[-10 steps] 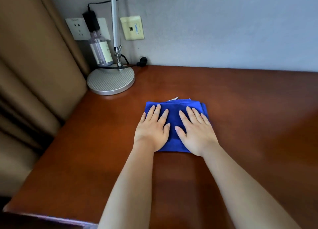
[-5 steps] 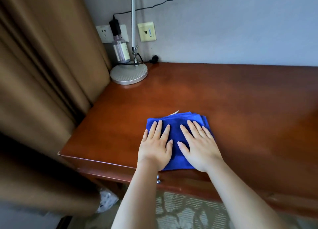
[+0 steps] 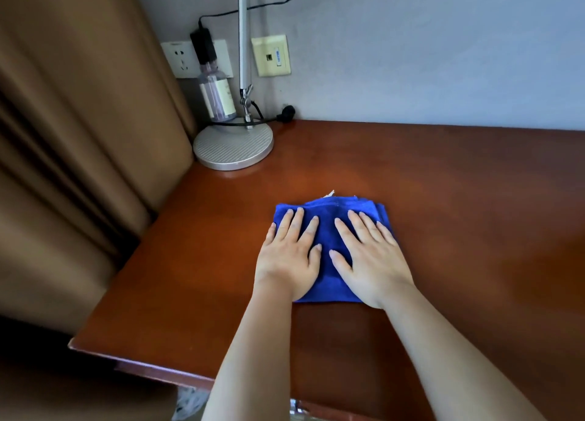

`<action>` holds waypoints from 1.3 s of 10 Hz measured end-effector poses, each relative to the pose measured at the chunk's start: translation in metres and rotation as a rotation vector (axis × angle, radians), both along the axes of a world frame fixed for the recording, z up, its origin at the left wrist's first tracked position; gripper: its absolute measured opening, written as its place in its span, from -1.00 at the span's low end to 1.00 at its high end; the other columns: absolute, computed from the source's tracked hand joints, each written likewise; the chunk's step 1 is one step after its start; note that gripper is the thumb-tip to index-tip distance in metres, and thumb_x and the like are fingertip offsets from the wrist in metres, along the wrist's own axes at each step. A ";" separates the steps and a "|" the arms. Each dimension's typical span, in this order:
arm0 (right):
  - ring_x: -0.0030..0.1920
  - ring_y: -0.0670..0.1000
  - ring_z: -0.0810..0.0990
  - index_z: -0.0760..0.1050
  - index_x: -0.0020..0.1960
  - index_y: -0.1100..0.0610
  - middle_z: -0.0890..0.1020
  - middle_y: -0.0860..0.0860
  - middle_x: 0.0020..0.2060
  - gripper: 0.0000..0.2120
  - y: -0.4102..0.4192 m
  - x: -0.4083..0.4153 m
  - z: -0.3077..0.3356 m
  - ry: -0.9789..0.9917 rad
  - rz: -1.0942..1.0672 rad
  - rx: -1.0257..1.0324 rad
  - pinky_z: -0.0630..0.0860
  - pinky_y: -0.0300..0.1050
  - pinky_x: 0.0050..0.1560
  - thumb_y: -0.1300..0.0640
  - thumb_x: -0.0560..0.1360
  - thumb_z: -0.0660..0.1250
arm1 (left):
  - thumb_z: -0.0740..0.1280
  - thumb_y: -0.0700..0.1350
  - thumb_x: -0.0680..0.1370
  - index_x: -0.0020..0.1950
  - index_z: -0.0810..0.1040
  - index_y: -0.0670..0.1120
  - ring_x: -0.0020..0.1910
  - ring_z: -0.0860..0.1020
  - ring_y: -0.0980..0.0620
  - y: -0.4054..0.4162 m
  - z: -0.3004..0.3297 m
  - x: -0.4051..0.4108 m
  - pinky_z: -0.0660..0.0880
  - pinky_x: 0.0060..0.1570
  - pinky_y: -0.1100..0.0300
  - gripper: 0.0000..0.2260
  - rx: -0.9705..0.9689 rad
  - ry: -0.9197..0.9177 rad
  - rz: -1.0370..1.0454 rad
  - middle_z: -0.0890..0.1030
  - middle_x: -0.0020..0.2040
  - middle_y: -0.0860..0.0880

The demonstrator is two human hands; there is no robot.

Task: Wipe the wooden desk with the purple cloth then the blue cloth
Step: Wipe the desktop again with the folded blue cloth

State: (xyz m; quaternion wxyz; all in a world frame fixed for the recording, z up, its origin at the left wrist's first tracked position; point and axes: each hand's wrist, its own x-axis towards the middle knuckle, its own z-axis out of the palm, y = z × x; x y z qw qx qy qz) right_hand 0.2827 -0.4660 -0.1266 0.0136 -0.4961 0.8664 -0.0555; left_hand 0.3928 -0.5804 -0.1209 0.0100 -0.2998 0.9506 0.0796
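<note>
**Head view: both palms flat on the blue cloth**

Head view, lower centre of the frame: the left hand [image 3: 288, 256] and the right hand [image 3: 370, 259] lie side by side, palms down, on the folded blue cloth [image 3: 327, 230]. The fingers of both are straight and slightly fanned, pointing toward the wall; nothing is pinched or curled round. The thumbs point inward at each other with a strip of cloth showing between them. Both bare forearms run up from the bottom edge of the frame.

The blue cloth sits flat on the wooden desk [image 3: 459, 199], a little left of the desk's middle. A small pale scrap pokes out at the cloth's far edge; what it is cannot be told.

In the upper left centre, a round grey lamp base [image 3: 233, 150] stands on the desk's far left corner, its metal stem [image 3: 243, 40] rising out of the top of the frame. Just behind the base stands a clear bottle [image 3: 217, 96] with a label. On the wall above are a white power socket [image 3: 182, 59] with a black plug [image 3: 204, 45], and a cream wall plate [image 3: 271, 55]. A brown curtain [image 3: 79, 135] fills the left side of the frame.
</note>
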 end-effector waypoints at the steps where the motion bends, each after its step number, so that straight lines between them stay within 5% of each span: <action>1: 0.56 -0.02 -0.13 -0.07 0.58 0.00 -0.06 0.00 0.57 -0.30 -0.019 -0.013 0.001 -0.010 -0.009 -0.002 -0.20 -0.07 0.52 -0.28 0.51 -0.29 | -0.13 0.09 0.67 0.58 -0.14 0.07 0.55 -0.26 0.05 -0.020 0.000 -0.014 -0.25 0.49 0.07 -0.52 0.001 -0.003 -0.004 -0.19 0.59 0.02; 3: 0.55 -0.02 -0.14 -0.08 0.58 0.00 -0.07 0.00 0.57 -0.40 -0.038 -0.025 0.001 -0.010 -0.029 -0.005 -0.20 -0.06 0.53 -0.20 0.61 -0.12 | -0.12 0.08 0.67 0.59 -0.13 0.07 0.55 -0.24 0.04 -0.042 -0.001 -0.029 -0.22 0.51 0.06 -0.52 -0.006 -0.002 -0.016 -0.18 0.59 0.02; 8: 0.55 0.00 -0.18 -0.11 0.58 0.02 -0.11 0.02 0.57 -0.41 0.002 0.043 0.005 -0.033 0.007 0.025 -0.22 -0.05 0.52 -0.18 0.63 -0.13 | -0.12 0.08 0.68 0.59 -0.12 0.06 0.55 -0.24 0.02 0.008 0.001 0.044 -0.23 0.49 0.05 -0.52 0.012 -0.008 0.051 -0.18 0.59 0.00; 9: 0.55 0.00 -0.19 -0.13 0.58 0.02 -0.12 0.03 0.57 -0.41 0.015 0.073 0.005 -0.043 0.037 0.036 -0.24 -0.05 0.51 -0.19 0.62 -0.15 | -0.12 0.08 0.68 0.59 -0.13 0.05 0.55 -0.24 0.02 0.024 -0.001 0.077 -0.23 0.50 0.05 -0.52 0.010 -0.006 0.074 -0.18 0.59 0.00; 11: 0.56 0.02 -0.15 -0.08 0.58 0.04 -0.09 0.05 0.57 -0.11 0.018 0.121 0.004 -0.034 0.071 0.042 -0.26 -0.04 0.49 -0.24 0.32 -0.50 | -0.14 0.07 0.68 0.59 -0.15 0.05 0.55 -0.26 0.03 0.033 0.001 0.128 -0.24 0.50 0.04 -0.52 0.029 -0.012 0.091 -0.21 0.59 0.00; 13: 0.56 0.02 -0.17 -0.12 0.58 0.03 -0.10 0.04 0.57 -0.17 -0.009 0.129 0.007 -0.022 0.101 0.039 -0.26 -0.04 0.49 -0.26 0.38 -0.46 | -0.14 0.08 0.67 0.58 -0.17 0.08 0.55 -0.26 0.04 0.004 0.000 0.137 -0.24 0.50 0.05 -0.52 0.009 -0.014 0.089 -0.21 0.59 0.02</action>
